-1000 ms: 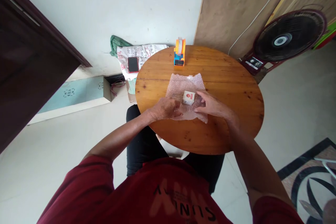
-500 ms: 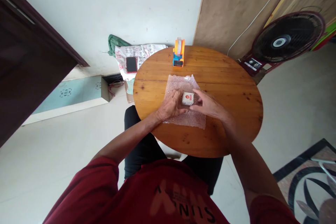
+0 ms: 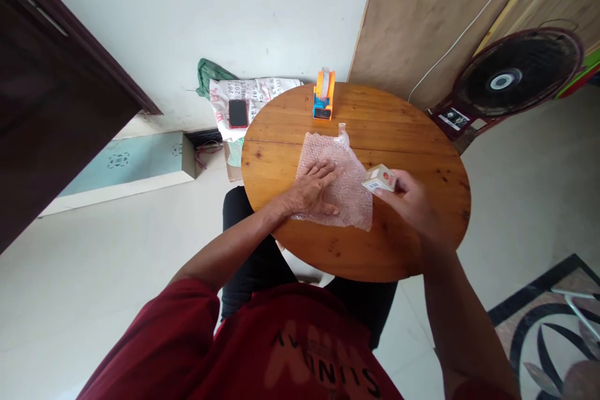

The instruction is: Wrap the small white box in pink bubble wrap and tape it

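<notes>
A sheet of bubble wrap lies flat on the round wooden table. My left hand rests palm down on its left part, fingers spread. To the right of the sheet, my right hand grips a small white box with a red mark and printed label. The box is tilted, held between thumb and fingers close to the sheet's right edge. A short piece of clear tape sticks up at the sheet's top right corner.
An orange and blue tape dispenser stands near the table's far edge. Beyond the table's left edge, a phone lies on a printed white sack. A fan stands at the right, and a low pale-blue cabinet at the left.
My right hand has lifted the box off the bubble wrap and carried it to the right. My left hand has flattened onto the sheet, away from the box.
</notes>
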A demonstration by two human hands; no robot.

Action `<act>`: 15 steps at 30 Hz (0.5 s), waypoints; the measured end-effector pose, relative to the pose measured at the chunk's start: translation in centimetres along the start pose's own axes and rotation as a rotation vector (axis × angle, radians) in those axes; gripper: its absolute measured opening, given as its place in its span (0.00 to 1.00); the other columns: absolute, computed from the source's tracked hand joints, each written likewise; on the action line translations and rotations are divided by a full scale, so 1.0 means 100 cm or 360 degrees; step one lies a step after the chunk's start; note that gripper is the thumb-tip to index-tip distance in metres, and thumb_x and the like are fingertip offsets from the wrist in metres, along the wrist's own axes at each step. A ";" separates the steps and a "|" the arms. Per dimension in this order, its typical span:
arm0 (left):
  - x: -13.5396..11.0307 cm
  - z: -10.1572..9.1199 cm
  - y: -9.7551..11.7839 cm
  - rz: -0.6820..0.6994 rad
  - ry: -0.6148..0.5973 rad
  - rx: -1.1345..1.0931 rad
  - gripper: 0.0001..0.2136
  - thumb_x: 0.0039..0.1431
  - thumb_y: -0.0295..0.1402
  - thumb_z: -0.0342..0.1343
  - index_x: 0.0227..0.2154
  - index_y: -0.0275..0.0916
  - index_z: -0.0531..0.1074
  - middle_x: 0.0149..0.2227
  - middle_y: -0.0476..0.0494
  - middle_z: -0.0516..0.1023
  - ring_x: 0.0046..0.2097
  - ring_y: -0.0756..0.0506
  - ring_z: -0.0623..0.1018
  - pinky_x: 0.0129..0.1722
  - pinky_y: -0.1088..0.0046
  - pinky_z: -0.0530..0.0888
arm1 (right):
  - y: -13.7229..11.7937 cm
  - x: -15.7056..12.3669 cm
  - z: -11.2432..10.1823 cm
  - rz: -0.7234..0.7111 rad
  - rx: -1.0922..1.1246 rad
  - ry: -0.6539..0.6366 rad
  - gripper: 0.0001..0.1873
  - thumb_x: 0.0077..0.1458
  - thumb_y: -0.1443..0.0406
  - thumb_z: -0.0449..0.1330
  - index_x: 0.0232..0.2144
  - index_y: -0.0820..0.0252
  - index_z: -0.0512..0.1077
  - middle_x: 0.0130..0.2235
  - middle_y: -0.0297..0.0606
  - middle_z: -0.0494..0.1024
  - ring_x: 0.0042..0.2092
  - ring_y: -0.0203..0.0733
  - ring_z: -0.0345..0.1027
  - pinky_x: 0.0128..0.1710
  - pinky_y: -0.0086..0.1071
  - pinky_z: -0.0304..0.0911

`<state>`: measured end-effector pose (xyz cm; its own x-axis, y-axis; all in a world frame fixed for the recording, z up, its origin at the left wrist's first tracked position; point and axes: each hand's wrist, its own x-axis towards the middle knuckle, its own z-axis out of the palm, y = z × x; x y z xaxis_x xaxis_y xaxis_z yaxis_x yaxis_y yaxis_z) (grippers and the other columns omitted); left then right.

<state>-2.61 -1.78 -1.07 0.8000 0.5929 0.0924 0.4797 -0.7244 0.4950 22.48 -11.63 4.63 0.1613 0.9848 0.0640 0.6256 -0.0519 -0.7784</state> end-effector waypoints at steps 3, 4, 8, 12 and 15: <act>-0.001 0.000 0.001 0.0039 -0.0022 0.0095 0.50 0.48 0.59 0.64 0.70 0.39 0.56 0.73 0.28 0.50 0.74 0.28 0.47 0.72 0.46 0.44 | 0.022 -0.015 -0.023 0.0202 -0.0165 0.0149 0.24 0.53 0.53 0.64 0.51 0.53 0.72 0.46 0.42 0.82 0.44 0.52 0.77 0.45 0.46 0.71; -0.001 0.001 0.001 0.0039 -0.0021 0.0121 0.48 0.48 0.58 0.65 0.69 0.39 0.58 0.73 0.28 0.50 0.74 0.28 0.47 0.71 0.45 0.44 | 0.032 -0.017 -0.029 0.0243 -0.0278 0.0177 0.26 0.52 0.52 0.65 0.51 0.53 0.72 0.45 0.43 0.82 0.43 0.54 0.77 0.45 0.47 0.71; -0.001 0.005 -0.003 0.0081 0.0052 0.0169 0.40 0.50 0.52 0.67 0.64 0.39 0.67 0.72 0.28 0.53 0.73 0.27 0.51 0.71 0.45 0.46 | 0.050 -0.021 -0.044 0.0176 -0.0737 0.0206 0.36 0.49 0.49 0.64 0.58 0.56 0.68 0.55 0.52 0.76 0.50 0.61 0.74 0.52 0.56 0.67; -0.003 0.005 -0.002 0.0115 0.0096 0.0127 0.37 0.48 0.49 0.69 0.61 0.40 0.71 0.71 0.30 0.56 0.73 0.26 0.52 0.71 0.44 0.46 | -0.005 -0.024 -0.034 -0.0220 -0.0765 0.0459 0.28 0.57 0.51 0.60 0.57 0.55 0.69 0.57 0.50 0.73 0.54 0.58 0.71 0.58 0.54 0.64; -0.001 0.001 0.007 -0.0020 0.0159 -0.0058 0.31 0.50 0.42 0.69 0.57 0.38 0.74 0.68 0.33 0.63 0.71 0.29 0.59 0.71 0.47 0.52 | -0.074 -0.020 0.004 -0.0594 -0.0563 0.0102 0.17 0.65 0.58 0.53 0.52 0.51 0.73 0.53 0.46 0.75 0.54 0.52 0.71 0.56 0.46 0.66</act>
<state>-2.30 -2.42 -0.84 0.7533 0.6351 0.1706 0.4746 -0.7046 0.5276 17.20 -13.20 10.04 -0.0823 0.9354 0.3438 0.8675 0.2371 -0.4373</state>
